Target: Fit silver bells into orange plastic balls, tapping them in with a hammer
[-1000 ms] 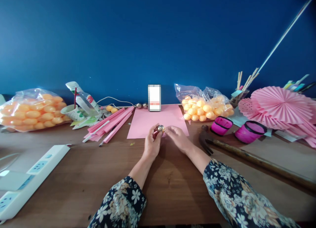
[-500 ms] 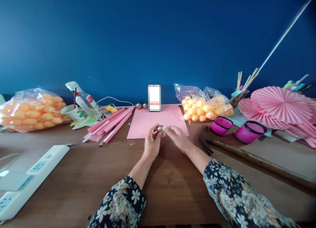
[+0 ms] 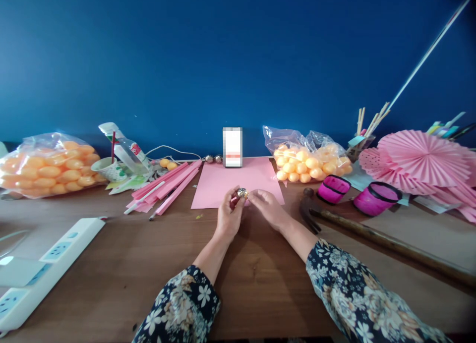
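Though near hands (image 3: pixel 269 209), hammer (image 3: pixel 372 236) apart

silvery ball (image 3: pixel 242 193), pink sheet (image 3: pixel 238 178), navy sleeves (image 3: pixel 345 278) with pale flowers, blue wall (image 3: pixel 238 60).

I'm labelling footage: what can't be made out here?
All in the head view:
Shiny silver-gold round object: partly hidden by the bare left hand.
Bare right hand: contact with it too small to tell.
Upright white rectangular screen: contents pixelated.
Brown wooden hammer handle: cut off by right edge.
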The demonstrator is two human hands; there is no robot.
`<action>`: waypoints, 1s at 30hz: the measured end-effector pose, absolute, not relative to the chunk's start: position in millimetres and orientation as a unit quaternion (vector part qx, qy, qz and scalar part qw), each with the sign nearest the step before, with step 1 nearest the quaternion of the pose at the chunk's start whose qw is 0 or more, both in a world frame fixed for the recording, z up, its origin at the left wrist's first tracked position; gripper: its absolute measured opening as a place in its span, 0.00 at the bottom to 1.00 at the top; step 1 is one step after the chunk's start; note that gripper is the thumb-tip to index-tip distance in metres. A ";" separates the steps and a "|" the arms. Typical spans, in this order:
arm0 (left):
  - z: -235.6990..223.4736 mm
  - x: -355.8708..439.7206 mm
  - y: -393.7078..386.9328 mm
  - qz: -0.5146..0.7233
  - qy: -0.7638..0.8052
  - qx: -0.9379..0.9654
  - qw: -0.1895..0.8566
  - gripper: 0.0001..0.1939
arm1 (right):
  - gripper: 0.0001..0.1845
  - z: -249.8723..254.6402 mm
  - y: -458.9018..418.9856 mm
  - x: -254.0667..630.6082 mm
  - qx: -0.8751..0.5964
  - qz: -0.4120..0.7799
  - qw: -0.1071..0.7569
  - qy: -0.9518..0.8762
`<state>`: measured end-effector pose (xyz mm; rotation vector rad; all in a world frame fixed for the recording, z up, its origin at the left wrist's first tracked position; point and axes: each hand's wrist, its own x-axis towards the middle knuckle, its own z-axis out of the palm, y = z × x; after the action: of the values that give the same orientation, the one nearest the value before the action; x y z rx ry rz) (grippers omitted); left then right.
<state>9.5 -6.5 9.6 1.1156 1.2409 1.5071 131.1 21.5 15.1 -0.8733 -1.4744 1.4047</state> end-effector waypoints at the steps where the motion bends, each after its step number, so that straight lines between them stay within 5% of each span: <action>1: 10.2 9.4 -6.8 0.604 0.499 0.450 0.428 0.20 | 0.13 15.3 21.4 131.1 -0.352 0.567 0.446 -0.596; 30: -0.8 6.9 -3.8 0.610 0.497 0.454 0.418 0.19 | 0.15 14.8 22.7 128.2 -0.384 0.549 0.436 -0.602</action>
<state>6.9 -3.8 -0.8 1.1380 1.2480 1.5303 128.2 22.7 14.8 -0.9557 -1.4970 1.3654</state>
